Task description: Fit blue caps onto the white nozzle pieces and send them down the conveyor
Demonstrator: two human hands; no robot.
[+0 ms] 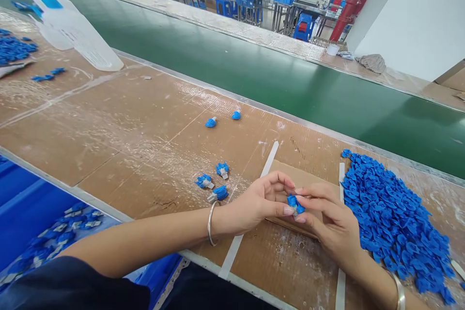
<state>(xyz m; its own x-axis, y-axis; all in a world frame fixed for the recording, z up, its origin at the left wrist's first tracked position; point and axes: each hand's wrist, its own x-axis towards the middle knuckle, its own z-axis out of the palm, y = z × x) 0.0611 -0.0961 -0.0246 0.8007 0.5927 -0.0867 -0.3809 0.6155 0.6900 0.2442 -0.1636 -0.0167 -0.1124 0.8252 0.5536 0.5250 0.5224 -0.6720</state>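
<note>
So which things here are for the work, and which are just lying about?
Part of the work:
left hand
right hand
small blue plastic piece
blue plastic heap
silver-tipped blue pieces

Probably just lying about:
white cup
crumpled grey cloth

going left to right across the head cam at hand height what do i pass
blue crate of blue-and-metal parts → three blue parts with metal ends on the cardboard → left hand → blue part pinched between both hands → right hand → heap of blue plastic pieces
</note>
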